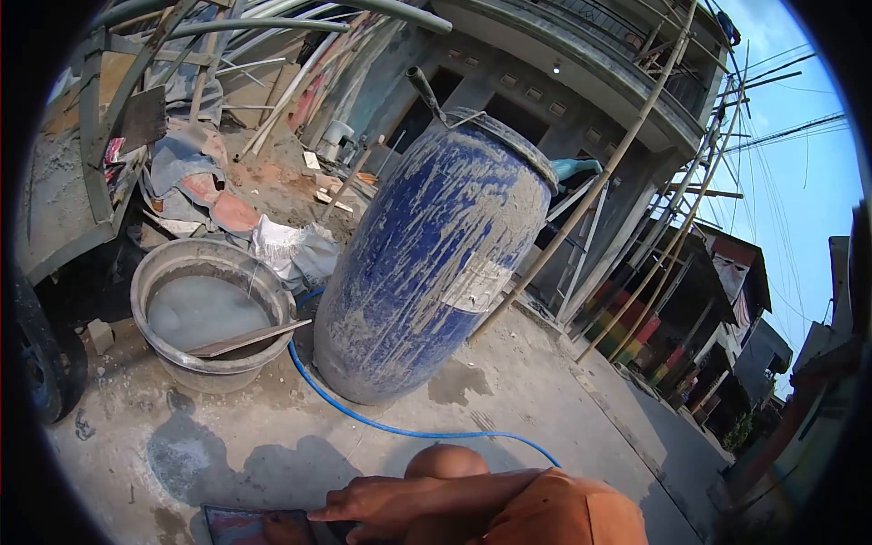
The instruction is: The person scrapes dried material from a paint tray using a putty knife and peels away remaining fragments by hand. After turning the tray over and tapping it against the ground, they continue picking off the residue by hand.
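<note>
My right hand (pixel 368 502) is low in the view, in front of my bare knee (pixel 445 461), its forearm running right to an orange sleeve (pixel 568 509). Its visible fingers point left, somewhat apart, with nothing seen in them. Just left of the fingertips is a foot (pixel 286 527) on a dark-edged, reddish surface, cut off by the frame. My left hand does not show. Ahead stands a tall blue drum (pixel 436 245) streaked with dried cement. A round tub (pixel 209 363) left of it holds cloudy water, with a wooden stick (pixel 250 339) across its rim.
A blue hose (pixel 391 427) curves over the concrete around the drum's base. A wheel (pixel 50 354) and metal frame stand at the left. Crumpled sacks (pixel 291 250), rubble and poles lie behind the tub. Bamboo scaffolding (pixel 627 154) leans against a building; a lane runs right.
</note>
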Demonstrator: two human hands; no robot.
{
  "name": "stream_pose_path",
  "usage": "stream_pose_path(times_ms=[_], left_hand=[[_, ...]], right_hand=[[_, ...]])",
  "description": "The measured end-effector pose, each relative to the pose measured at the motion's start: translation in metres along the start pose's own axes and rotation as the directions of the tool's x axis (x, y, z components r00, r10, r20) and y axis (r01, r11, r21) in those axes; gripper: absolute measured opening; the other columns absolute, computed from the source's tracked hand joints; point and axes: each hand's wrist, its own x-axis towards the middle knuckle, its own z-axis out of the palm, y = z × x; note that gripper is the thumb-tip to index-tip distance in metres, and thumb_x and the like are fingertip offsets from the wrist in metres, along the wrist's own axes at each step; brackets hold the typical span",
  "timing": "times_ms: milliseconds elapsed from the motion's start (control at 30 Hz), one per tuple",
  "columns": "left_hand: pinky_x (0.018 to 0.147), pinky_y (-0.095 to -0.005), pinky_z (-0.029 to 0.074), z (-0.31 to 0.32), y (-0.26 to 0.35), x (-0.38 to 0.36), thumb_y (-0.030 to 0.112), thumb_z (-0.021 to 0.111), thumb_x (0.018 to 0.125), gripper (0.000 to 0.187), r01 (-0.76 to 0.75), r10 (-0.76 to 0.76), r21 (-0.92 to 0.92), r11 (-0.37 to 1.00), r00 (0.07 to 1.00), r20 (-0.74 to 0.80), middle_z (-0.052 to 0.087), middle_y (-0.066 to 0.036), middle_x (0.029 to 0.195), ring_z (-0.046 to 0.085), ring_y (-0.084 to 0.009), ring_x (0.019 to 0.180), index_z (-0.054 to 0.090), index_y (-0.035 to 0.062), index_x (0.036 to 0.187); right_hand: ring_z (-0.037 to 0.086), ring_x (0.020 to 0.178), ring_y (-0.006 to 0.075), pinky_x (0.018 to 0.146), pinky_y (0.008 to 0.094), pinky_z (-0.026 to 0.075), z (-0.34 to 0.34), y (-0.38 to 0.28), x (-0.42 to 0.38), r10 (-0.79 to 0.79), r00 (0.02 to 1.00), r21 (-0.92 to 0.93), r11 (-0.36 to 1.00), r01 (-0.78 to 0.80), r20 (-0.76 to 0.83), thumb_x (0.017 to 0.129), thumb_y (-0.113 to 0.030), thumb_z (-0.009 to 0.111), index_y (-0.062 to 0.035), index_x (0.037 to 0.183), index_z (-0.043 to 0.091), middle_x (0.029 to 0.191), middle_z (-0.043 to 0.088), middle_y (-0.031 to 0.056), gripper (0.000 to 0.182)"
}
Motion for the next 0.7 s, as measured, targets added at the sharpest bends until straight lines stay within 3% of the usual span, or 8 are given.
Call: stream_pose_path(times_ms=[133, 233, 333, 467, 533, 600, 700], left_hand=[[0.075, -0.0509, 0.053, 0.005, 0.017, -0.002, 0.018, 0.063, 0.086, 0.025, 0.154, -0.158, -0.184, 0.971, 0.987, -0.008, 0.074, -0.024, 0.087, 0.071, -0.0433, 0.08, 0.066, -0.0071, 0.091], [0.075, -0.0509, 0.052, 0.003, 0.021, -0.006, 0.019, 0.062, 0.087, 0.027, 0.057, -0.075, -0.267, 0.962, 0.996, -0.057, 0.073, -0.023, 0.087, 0.071, -0.0423, 0.08, 0.065, -0.0064, 0.094], [0.073, -0.0531, 0.053, 0.017, -0.002, 0.001, 0.013, 0.067, 0.084, 0.02, 0.112, -0.116, -0.102, 0.988, 0.993, -0.037, 0.075, -0.023, 0.087, 0.072, -0.0431, 0.079, 0.07, -0.0054, 0.092], [0.074, -0.0516, 0.055, 0.01, -0.008, -0.009, 0.016, 0.066, 0.087, 0.026, -0.088, 0.088, -0.052, 0.995, 0.996, 0.009, 0.075, -0.025, 0.09, 0.073, -0.0438, 0.082, 0.071, -0.0058, 0.1], [0.073, -0.0512, 0.055, 0.008, -0.017, -0.012, 0.021, 0.066, 0.091, 0.029, -0.102, 0.112, -0.221, 0.97, 0.993, 0.036, 0.076, -0.025, 0.094, 0.073, -0.0428, 0.084, 0.072, -0.005, 0.104], [0.074, -0.0501, 0.056, -0.01, 0.007, -0.017, 0.026, 0.064, 0.096, 0.034, -0.067, 0.064, 0.02, 0.998, 0.991, 0.116, 0.076, -0.025, 0.098, 0.074, -0.0416, 0.086, 0.073, -0.0039, 0.11], [0.073, -0.0474, 0.057, 0.002, 0.007, -0.018, 0.028, 0.062, 0.098, 0.034, -0.037, 0.038, -0.015, 0.999, 0.996, 0.081, 0.076, -0.024, 0.098, 0.075, -0.04, 0.087, 0.074, -0.0007, 0.112]], right_hand=[[0.061, 0.115, 0.0416, 0.101, 0.0491, 0.049, 0.004, 0.005, 0.001, 0.003, 1.0, -0.014, 1.0, -0.003, -0.013, 0.093, -0.025, 0.071, -0.0135, 0.158, 0.042, 0.128, 0.058, 0.0196, 0.073], [0.061, 0.114, 0.0418, 0.1, 0.049, 0.049, 0.01, 0.012, 0.005, 0.007, 1.0, -0.044, 0.999, -0.007, -0.013, 0.093, -0.026, 0.072, -0.0138, 0.158, 0.042, 0.128, 0.059, 0.0197, 0.073], [0.06, 0.11, 0.0427, 0.099, 0.0522, 0.05, 0.014, 0.017, 0.005, -0.052, 0.997, -0.046, 0.998, 0.05, -0.055, 0.093, -0.028, 0.072, -0.0142, 0.159, 0.04, 0.123, 0.058, 0.0183, 0.075], [0.061, 0.109, 0.0426, 0.099, 0.0517, 0.049, 0.012, 0.011, 0.002, -0.075, 0.995, -0.01, 0.997, 0.074, -0.065, 0.092, -0.028, 0.073, -0.0155, 0.159, 0.04, 0.123, 0.059, 0.0184, 0.076], [0.061, 0.108, 0.0432, 0.099, 0.0518, 0.049, 0.011, 0.009, 0.001, -0.092, 0.995, -0.028, 0.995, 0.091, -0.048, 0.092, -0.03, 0.074, -0.0158, 0.159, 0.04, 0.123, 0.059, 0.019, 0.076], [0.061, 0.11, 0.0436, 0.1, 0.0524, 0.048, 0.016, 0.011, 0.002, -0.131, 0.989, 0.013, 0.991, 0.132, -0.068, 0.092, -0.03, 0.073, -0.0155, 0.159, 0.04, 0.123, 0.059, 0.0196, 0.076], [0.061, 0.115, 0.0445, 0.103, 0.0527, 0.047, 0.015, 0.012, -0.001, -0.152, 0.984, 0.008, 0.988, 0.153, -0.092, 0.092, -0.033, 0.072, -0.0143, 0.157, 0.041, 0.124, 0.058, 0.0209, 0.075]])
